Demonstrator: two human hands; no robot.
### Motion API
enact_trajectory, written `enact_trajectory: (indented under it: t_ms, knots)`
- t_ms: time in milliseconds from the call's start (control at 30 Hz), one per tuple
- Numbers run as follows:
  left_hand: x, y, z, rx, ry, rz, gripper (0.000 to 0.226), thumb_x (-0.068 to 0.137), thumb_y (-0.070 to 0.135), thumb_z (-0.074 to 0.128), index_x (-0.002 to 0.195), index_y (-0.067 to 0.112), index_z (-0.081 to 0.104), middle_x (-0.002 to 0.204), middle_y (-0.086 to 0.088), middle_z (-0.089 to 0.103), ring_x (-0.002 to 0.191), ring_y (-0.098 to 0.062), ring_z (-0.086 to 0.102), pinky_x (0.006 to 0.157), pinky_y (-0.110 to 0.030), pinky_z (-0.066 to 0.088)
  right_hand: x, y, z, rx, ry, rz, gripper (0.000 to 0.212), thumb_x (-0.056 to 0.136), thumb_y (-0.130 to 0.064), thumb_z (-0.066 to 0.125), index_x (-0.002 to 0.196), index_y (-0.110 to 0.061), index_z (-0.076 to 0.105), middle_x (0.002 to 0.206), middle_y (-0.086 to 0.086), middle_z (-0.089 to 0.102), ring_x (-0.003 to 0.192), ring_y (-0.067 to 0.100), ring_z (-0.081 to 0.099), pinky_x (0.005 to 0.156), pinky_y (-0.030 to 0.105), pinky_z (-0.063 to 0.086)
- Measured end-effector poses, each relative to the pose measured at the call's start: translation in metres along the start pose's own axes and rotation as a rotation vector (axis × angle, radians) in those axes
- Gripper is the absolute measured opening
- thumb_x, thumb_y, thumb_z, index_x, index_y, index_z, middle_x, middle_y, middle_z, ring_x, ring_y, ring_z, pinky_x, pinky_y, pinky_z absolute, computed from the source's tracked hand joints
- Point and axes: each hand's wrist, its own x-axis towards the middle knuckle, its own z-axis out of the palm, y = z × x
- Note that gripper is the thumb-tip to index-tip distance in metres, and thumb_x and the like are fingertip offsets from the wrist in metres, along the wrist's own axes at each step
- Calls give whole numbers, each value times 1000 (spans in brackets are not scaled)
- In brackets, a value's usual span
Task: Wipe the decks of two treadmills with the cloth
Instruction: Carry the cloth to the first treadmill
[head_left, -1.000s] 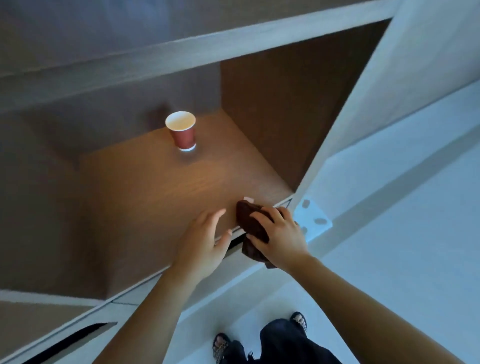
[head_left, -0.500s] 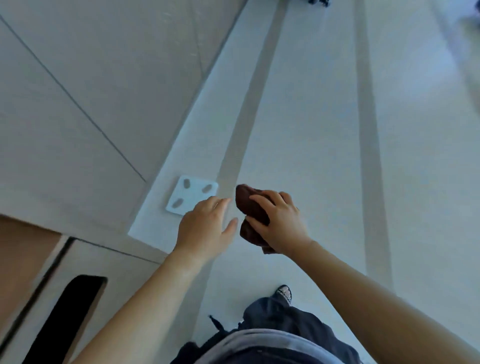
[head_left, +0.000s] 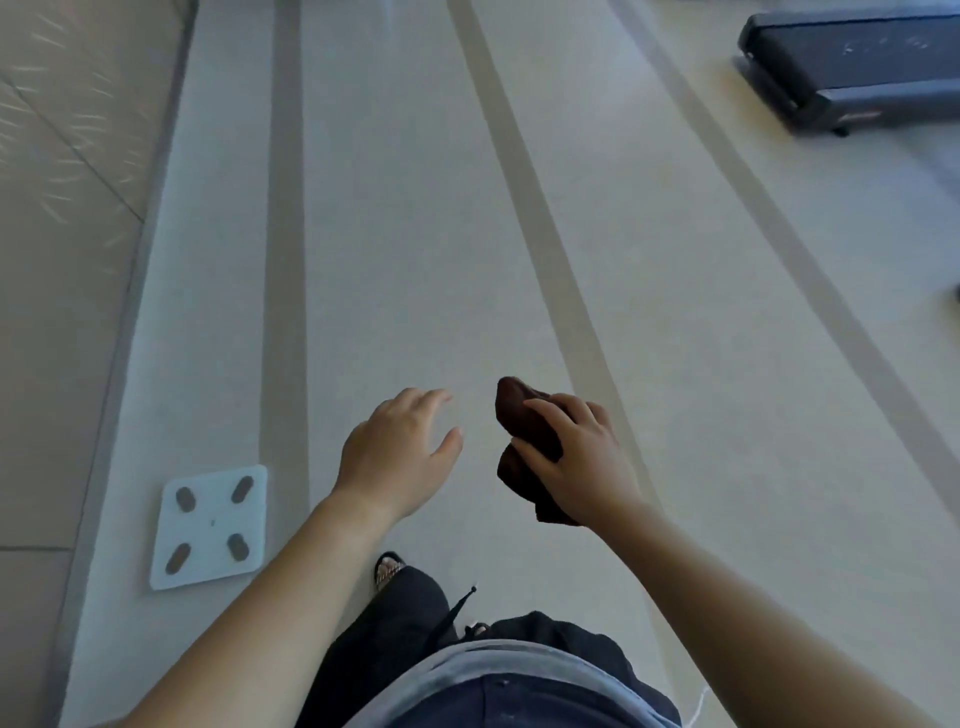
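A pale floor (head_left: 405, 234) is shown across most of the view, and darker stripes (head_left: 540, 249) are run along it away from the person. A white square scale (head_left: 208, 527) with four oval pads is laid flat on this floor at lower left. Left of the scale, a beige panelled surface (head_left: 52, 208) is seen, set off from the floor by a grey edge strip.

Far to the upper right of the scale, well apart from it, the end of a dark treadmill (head_left: 852, 67) is seen standing on the floor. Its deck (head_left: 878, 52) is cut off by the frame edge, and faint pale marks are made out on it.

Below and right of the scale, dark trousers (head_left: 405, 613) and a grey hem (head_left: 493, 660) are seen.

The left hand (head_left: 395, 457) is held in the air up and to the right of the scale, palm down, with fingers loosely spread and nothing in them. The right hand (head_left: 582, 462) is held further right of the scale, beside the left hand but apart from it.

The cloth (head_left: 519, 415), dark brown and bunched, is clamped in the right hand, with the fingers (head_left: 545, 410) curled over its top and the thumb pressed against its side. It is held clear of the floor and well apart from the treadmill.

A patterned shoe (head_left: 387, 566) is glimpsed right of the scale's lower corner.
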Motion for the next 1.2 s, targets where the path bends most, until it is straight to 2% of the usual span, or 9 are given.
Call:
enact_trajectory:
  t_ms: [200, 433, 800, 1200]
  knots:
    - [132, 2, -15, -12, -48, -1, 41, 93, 44, 41, 131, 30, 46, 135, 10, 49, 119, -14, 48, 83, -29, 39, 115, 26, -17, 24, 43, 90, 44, 88, -50, 55, 129, -35, 52, 131, -9, 50, 122, 22, 37, 97, 33, 37]
    - [327, 51, -40, 55, -151, 217, 42, 91, 48, 40, 129, 30, 47, 132, 8, 51, 115, -16, 50, 78, -29, 39, 248, 64, -68, 46, 124, 268, 41, 89, -50, 54, 128, -37, 51, 130, -12, 50, 120, 20, 37, 92, 32, 37]
    - [598, 190, -25, 106, -276, 462, 41, 92, 46, 42, 129, 31, 47, 131, 6, 52, 116, -18, 50, 83, -32, 42, 446, 188, -150, 78, 309, 480, 42, 89, -49, 56, 128, -34, 53, 130, -10, 50, 122, 21, 36, 92, 33, 39]
    - [882, 358, -3, 75, -272, 476, 41, 91, 48, 41, 128, 31, 48, 130, 7, 52, 113, -17, 52, 77, -31, 41, 689, 369, -290, 63, 286, 497, 42, 90, -48, 53, 130, -33, 51, 132, -9, 49, 123, 22, 36, 95, 35, 39]
